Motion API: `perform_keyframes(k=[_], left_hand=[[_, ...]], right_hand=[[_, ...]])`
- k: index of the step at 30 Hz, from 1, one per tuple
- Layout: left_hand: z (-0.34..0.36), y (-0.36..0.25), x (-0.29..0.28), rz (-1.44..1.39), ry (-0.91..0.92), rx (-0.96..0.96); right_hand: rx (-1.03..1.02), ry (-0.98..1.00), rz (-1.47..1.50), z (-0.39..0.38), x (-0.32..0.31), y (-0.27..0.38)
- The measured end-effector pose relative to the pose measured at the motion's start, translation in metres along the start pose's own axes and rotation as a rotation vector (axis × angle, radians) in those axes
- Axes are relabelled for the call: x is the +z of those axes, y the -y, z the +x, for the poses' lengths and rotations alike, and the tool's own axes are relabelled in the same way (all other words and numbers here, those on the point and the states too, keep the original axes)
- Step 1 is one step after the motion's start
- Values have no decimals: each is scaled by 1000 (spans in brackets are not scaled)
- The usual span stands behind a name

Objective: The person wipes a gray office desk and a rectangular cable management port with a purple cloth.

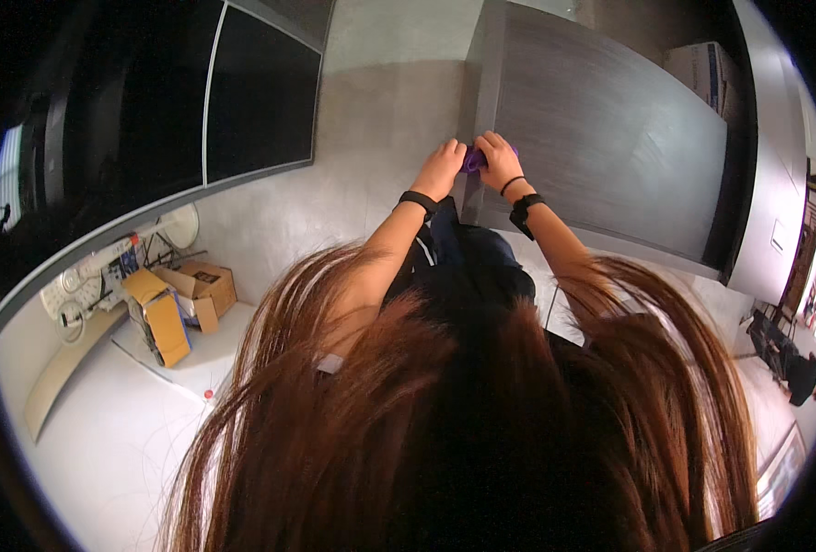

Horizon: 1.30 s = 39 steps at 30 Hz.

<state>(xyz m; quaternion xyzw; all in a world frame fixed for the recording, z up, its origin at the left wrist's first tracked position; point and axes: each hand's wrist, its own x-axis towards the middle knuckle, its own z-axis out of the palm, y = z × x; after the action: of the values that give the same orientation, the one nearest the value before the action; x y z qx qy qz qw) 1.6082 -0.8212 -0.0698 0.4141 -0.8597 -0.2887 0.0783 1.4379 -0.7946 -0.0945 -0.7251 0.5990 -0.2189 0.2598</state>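
My left hand [442, 168] and my right hand [496, 161] are side by side, both closed on a small purple item [473, 162], perhaps a cloth; its shape is mostly hidden by my fingers. Both hands are at the near left edge of a broad grey panelled surface [610, 147]. A dark band circles each wrist, with a thinner one also on the right. My long hair covers much of the lower view, over parts of both forearms.
Dark glass panels [260, 101] fill the upper left. Below them lie cardboard boxes [207, 290], white fan-like equipment [76, 290] and cables. A box [693, 74] sits in a recess at upper right, beside a white panel [767, 221]. Another person [799, 377] in dark clothes is at far right.
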Motion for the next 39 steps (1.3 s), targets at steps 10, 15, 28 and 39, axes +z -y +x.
perform_keyframes(k=[10, 15, 28, 39], left_hand=[[22, 22, -4, -124, 140, 109], [-12, 30, 8, -73, 303, 378], [41, 42, -4, -22, 385, 808], [49, 37, 21, 197, 572, 1186]], right_hand=[[216, -208, 13, -14, 14, 7], [312, -217, 89, -72, 32, 41], [692, -367, -56, -59, 40, 91], [1164, -701, -205, -40, 93, 128]])
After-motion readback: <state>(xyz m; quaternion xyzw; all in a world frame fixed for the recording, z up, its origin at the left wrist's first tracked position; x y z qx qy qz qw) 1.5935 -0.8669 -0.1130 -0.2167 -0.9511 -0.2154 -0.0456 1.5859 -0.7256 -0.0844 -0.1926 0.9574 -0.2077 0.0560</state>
